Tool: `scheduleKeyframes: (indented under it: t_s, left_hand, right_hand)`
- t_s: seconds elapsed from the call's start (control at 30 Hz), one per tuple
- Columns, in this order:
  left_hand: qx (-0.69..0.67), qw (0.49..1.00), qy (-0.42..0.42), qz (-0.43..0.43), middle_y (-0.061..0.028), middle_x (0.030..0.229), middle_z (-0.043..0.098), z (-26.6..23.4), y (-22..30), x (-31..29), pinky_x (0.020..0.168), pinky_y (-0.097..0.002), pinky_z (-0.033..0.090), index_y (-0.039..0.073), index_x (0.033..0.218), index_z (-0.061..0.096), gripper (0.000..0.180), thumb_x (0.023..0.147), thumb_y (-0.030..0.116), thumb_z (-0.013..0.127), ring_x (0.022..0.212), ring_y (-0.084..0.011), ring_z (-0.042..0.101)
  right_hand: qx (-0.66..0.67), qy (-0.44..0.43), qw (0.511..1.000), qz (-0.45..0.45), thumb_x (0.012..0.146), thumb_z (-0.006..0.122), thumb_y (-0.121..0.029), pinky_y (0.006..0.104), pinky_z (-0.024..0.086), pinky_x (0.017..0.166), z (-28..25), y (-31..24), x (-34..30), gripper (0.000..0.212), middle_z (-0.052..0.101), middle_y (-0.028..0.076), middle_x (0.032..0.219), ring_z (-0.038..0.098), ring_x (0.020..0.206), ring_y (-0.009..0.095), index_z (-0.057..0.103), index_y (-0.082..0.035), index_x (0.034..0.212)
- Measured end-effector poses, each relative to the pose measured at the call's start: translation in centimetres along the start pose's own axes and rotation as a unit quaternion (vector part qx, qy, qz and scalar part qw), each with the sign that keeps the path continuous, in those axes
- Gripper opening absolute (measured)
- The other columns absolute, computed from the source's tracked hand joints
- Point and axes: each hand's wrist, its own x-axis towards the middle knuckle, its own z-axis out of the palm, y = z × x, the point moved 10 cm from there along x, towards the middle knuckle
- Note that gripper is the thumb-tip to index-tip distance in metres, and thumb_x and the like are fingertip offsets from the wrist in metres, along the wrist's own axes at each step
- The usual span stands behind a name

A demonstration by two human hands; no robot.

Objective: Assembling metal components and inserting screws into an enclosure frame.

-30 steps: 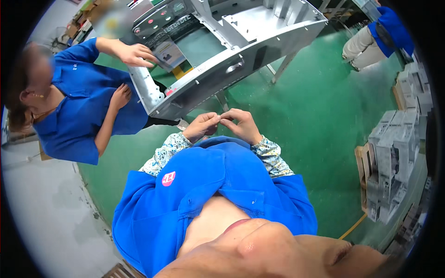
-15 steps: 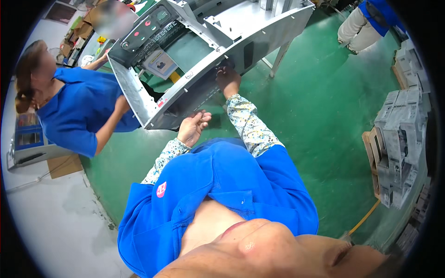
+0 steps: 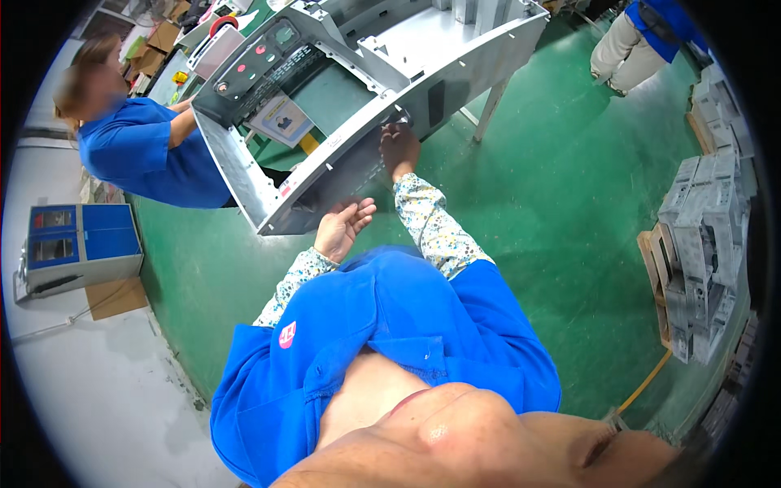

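Observation:
A large grey metal panel frame [image 3: 350, 151], with a big rectangular opening and a curved outer side, lies tilted in front of me. My left hand [image 3: 343, 231] is just below the near edge of its outer side, palm turned up, fingers stretched and holding nothing; whether it touches the panel I cannot tell. My right hand [image 3: 399, 151] is up against the outer side, farther right. Its fingers are curled together near the upper rim, in shadow, and what they grip, if anything, is too small to make out.
Left of the frame stands a co-worker in a blue shirt [image 3: 154, 154], arms toward a cluttered bench [image 3: 175, 77]. A blue-and-grey cabinet [image 3: 89, 244] is at far left. Grey metal parts [image 3: 700, 236] are stacked on a wooden pallet [image 3: 653, 272] at right. Another person [image 3: 643, 41] is at upper right.
The co-worker has shifted away toward the bench, and their near hand has left the frame's left end. My left hand has turned more open and risen slightly; my right hand stays at the panel.

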Motion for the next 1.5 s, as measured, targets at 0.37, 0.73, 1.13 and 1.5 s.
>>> scheduleKeyframes:
  t_s: [0.37, 0.73, 1.13, 1.5]
  left_hand:
    - [0.001, 0.999, 0.01, 0.035, -0.0075, 0.091, 0.057, -0.7, 0.3, 0.5, 0.068, -0.0225, 0.047, 0.0, 0.104, 0.049, 0.021, 0.085, 0.007, 0.055, 0.078, -0.0117, 0.056]
    - [-0.014, 0.999, 0.007, 0.032, -0.0056, 0.089, 0.059, -0.7, 0.1, 0.2, 0.067, -0.0215, 0.047, 0.003, 0.103, 0.051, 0.019, 0.085, 0.008, 0.057, 0.076, -0.0102, 0.056]
    - [-0.004, 1.0, -0.016, 0.016, -0.0065, 0.091, 0.061, 0.2, -0.1, 0.2, 0.063, -0.02, 0.047, 0.001, 0.104, 0.051, 0.018, 0.09, 0.012, 0.05, 0.072, -0.0076, 0.056]
    - [0.034, 0.996, 0.028, 0.077, -0.0021, 0.076, 0.052, -1.3, 2.2, 1.7, 0.049, -0.0176, 0.036, 0.004, 0.105, 0.049, 0.02, 0.085, 0.001, 0.042, 0.058, -0.0075, 0.046]
  right_hand:
    - [0.08, -0.021, 0.997, -0.004, 0.076, 0.056, -0.008, 0.0283, 0.046, 0.053, 2.4, 3.4, 1.7, 0.014, 0.064, 0.008, 0.072, 0.061, 0.063, 0.015, 0.06, -0.006, 0.09]
    - [-0.12, 0.033, 0.987, -0.098, 0.073, 0.055, -0.01, 0.0368, 0.048, 0.066, 0.1, -1.3, 0.0, 0.014, 0.064, 0.011, 0.077, 0.063, 0.075, 0.028, 0.06, -0.009, 0.087]
    - [-0.205, -0.004, 0.978, -0.039, 0.077, 0.053, -0.021, 0.0411, 0.047, 0.073, -0.2, -2.2, -0.3, 0.019, 0.064, 0.011, 0.087, 0.061, 0.082, 0.032, 0.06, -0.014, 0.092]
    - [-0.121, -0.078, 0.955, -0.26, 0.079, 0.058, -0.019, 0.0358, 0.047, 0.061, -1.2, -6.4, -3.5, 0.021, 0.062, 0.016, 0.084, 0.06, 0.072, 0.033, 0.062, -0.006, 0.095]
